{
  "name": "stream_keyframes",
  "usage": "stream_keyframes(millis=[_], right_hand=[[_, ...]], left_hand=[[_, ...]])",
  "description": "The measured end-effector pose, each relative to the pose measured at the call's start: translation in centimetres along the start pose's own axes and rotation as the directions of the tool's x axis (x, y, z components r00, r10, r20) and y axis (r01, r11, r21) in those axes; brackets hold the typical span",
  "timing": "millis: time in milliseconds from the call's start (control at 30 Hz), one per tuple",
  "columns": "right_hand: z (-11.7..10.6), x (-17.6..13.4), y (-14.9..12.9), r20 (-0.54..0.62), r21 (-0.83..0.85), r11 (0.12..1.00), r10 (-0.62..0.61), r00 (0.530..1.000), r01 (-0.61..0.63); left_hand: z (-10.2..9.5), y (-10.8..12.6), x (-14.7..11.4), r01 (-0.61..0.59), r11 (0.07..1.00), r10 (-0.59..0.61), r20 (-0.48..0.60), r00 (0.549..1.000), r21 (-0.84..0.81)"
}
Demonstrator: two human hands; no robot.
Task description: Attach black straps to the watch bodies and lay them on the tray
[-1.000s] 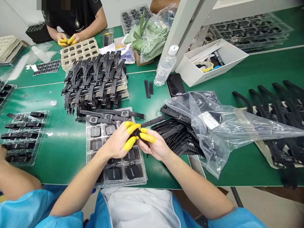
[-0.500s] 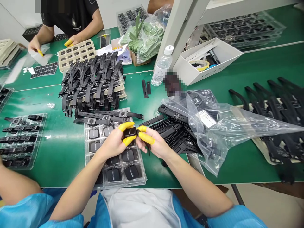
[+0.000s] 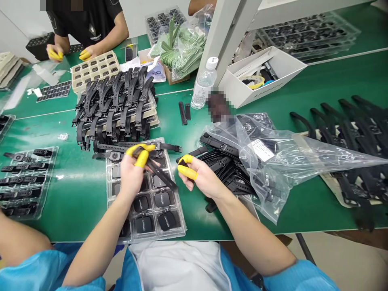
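Nearest me, a clear plastic compartment tray [image 3: 182, 228] holds black rounded-square watch cases [image 3: 166, 220]. Over it, my left hand [image 3: 132, 171], yellow-tipped, grips a long black watch strap [image 3: 163, 177] that slants across the tray. My right hand [image 3: 202, 176], beside the tray, pinches a small black piece [image 3: 183, 163], mostly hidden. Beyond my left hand rise stacked trays of black-strapped watches [image 3: 113, 109].
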State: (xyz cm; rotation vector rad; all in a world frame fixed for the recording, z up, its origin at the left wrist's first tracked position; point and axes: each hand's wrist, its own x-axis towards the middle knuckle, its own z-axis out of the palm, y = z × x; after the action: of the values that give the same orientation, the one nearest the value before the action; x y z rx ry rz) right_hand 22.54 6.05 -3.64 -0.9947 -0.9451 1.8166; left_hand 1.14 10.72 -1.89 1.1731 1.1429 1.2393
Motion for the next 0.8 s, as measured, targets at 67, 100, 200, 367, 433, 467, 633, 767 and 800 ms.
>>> stream_keyframes(millis=[67, 100, 200, 367, 433, 467, 633, 767, 800], right_hand=[[0.7, -0.1, 0.3, 0.011, 0.044, 0.999, -0.019, 1.0, 0.019], [1.0, -0.2, 0.5, 0.035, 0.062, 0.998, -0.009, 0.999, 0.007], [1.8, -0.3, 1.0, 0.122, 0.093, 0.995, 0.03, 0.992, -0.042], [1.9, -0.1, 1.0, 0.091, 0.204, 0.974, 0.077, 0.993, -0.094], [1.8, -0.1, 0.9, 0.056, 0.236, 0.968, 0.075, 0.996, -0.086], [1.8, -0.1, 0.8, 0.061, 0.23, 0.97, 0.068, 0.996, -0.081], [2.2, -0.2, 1.1, 0.157, 0.207, 0.972, 0.082, 0.984, -0.114], [2.3, -0.1, 1.1, 0.118, 0.276, 0.954, 0.089, 0.989, -0.118], [2.3, -0.1, 1.1, 0.114, 0.284, 0.952, 0.083, 0.99, -0.112]], left_hand=[[0.4, -0.7, -0.8, -0.077, 0.974, 0.029, 0.219, 0.975, 0.213], [0.6, -1.0, -1.2, -0.186, 0.934, 0.084, 0.318, 0.944, 0.305], [0.8, -1.5, -1.8, -0.516, 0.746, 0.243, 0.548, 0.8, 0.422], [0.3, -1.1, -1.6, -0.63, 0.665, 0.298, 0.632, 0.715, 0.4], [0.2, -1.1, -1.6, -0.629, 0.657, 0.319, 0.603, 0.731, 0.415], [0.2, -1.0, -1.6, -0.63, 0.649, 0.324, 0.594, 0.737, 0.427], [0.2, -0.8, -1.8, -0.667, 0.601, 0.28, 0.666, 0.692, 0.44], [0.3, -0.9, -1.9, -0.66, 0.599, 0.291, 0.644, 0.707, 0.453], [0.3, -1.0, -2.0, -0.654, 0.601, 0.294, 0.633, 0.716, 0.46]])
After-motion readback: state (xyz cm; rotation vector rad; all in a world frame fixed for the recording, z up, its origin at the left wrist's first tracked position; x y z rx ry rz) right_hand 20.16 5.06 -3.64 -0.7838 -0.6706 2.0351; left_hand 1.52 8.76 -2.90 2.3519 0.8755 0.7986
